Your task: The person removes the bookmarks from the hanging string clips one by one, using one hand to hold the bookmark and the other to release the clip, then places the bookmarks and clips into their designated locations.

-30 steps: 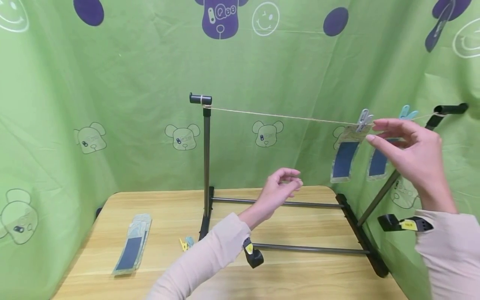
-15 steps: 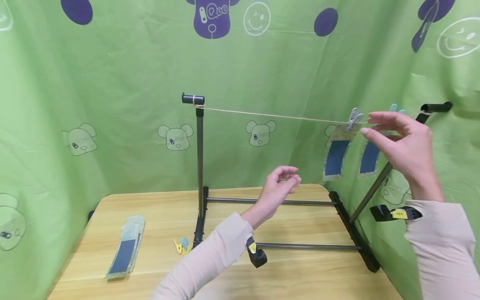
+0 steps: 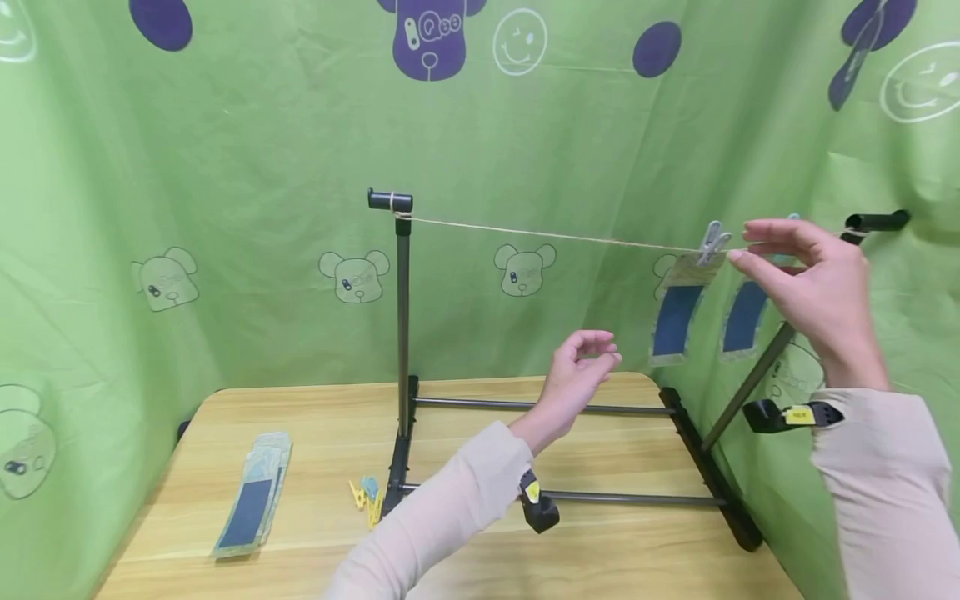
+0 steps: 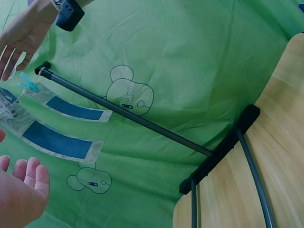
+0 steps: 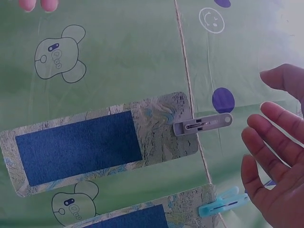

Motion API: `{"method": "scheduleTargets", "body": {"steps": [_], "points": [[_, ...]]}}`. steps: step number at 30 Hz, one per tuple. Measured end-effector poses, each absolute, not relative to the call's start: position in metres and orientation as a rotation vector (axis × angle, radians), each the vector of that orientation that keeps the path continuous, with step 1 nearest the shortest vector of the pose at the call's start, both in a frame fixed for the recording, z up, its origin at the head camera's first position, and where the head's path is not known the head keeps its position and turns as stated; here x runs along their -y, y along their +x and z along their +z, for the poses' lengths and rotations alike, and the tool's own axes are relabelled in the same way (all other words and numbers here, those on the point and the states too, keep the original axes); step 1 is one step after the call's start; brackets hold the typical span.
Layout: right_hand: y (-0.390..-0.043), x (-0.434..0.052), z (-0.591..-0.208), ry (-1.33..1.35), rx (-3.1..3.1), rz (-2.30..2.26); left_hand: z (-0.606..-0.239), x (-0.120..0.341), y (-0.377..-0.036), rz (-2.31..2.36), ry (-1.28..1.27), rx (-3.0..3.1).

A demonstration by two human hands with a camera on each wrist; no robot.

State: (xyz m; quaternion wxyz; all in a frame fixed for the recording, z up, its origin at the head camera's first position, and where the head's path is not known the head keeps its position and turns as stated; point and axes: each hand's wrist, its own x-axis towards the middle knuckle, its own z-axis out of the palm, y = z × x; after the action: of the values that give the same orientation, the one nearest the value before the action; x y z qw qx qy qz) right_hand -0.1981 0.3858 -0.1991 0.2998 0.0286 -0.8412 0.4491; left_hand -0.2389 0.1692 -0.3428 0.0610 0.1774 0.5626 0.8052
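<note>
Right hand [image 3: 821, 279], head view: it is hovering at the right just beside the grey peg [image 3: 712, 243], forearm rising from the near side, wrist bending left, thumb and fingers parted and grasping nothing.
Left hand [image 3: 567, 383], head view: it is hovering lower, below the cord [image 3: 540, 234], forearm slanting from the near side toward the far right, fingers loosely curving, empty.
Blue-panelled strip [image 3: 677, 321], head view: it is hanging from the cord by the grey peg; a second strip [image 3: 742, 319] is hanging just to its right.
Surface [image 3: 337, 442], head view: stacked strips [image 3: 251, 496] are lying at the left; small yellow and blue pegs [image 3: 367, 492] are lying beside the black stand [image 3: 403, 333].
Hands, left wrist view: the left hand is showing its palm, released; the right hand's loose fingers are hanging near the turquoise peg [image 4: 28, 85].
Right hand, right wrist view: its thumb and fingers are spreading loosely, apart from the grey peg, which is clamping the strip's upper end.
</note>
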Motion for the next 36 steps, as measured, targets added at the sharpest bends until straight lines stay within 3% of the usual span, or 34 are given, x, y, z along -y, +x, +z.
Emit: {"method": "scheduleTargets", "body": {"steps": [36], "points": [[-0.222, -0.402, -0.202, 0.132, 2.399, 1.018, -0.354, -0.203, -0.237, 2.387, 0.362, -1.716]]}}
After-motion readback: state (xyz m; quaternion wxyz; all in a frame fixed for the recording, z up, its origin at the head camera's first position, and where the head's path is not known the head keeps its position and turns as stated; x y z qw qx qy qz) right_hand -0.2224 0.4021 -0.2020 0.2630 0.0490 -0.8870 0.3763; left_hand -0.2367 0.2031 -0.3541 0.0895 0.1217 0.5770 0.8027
